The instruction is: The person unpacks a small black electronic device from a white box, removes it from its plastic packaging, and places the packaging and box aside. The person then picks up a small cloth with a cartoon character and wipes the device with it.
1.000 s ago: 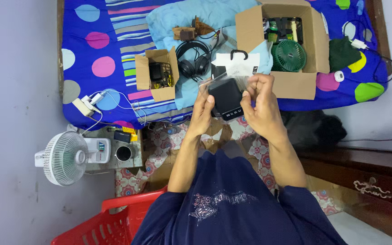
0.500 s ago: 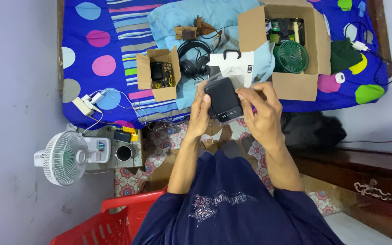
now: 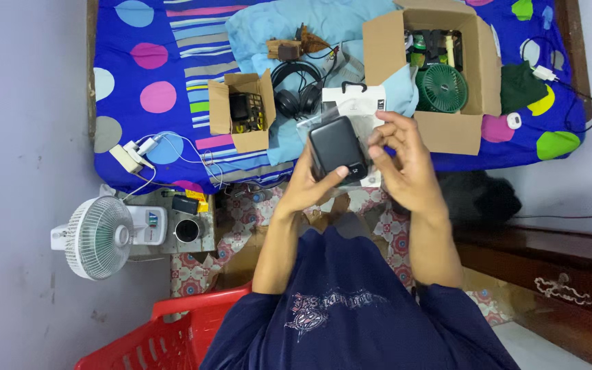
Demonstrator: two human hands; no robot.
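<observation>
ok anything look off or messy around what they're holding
Nothing looks damaged or spilled. The left hand grips a black power bank while the right hand holds its clear plastic sleeve. The bed is cluttered: white charger cables trail loosely off its edge, and black headphones lie among open cardboard boxes.

Bed (image 3: 166, 55): we see a spotted blue sheet.
Boxes: small box (image 3: 240, 113), big box (image 3: 447, 133) holding a green fan (image 3: 441, 88).
Between them: headphones (image 3: 294, 96).
Floor: white fan (image 3: 94, 238), red basket (image 3: 173, 332).
</observation>
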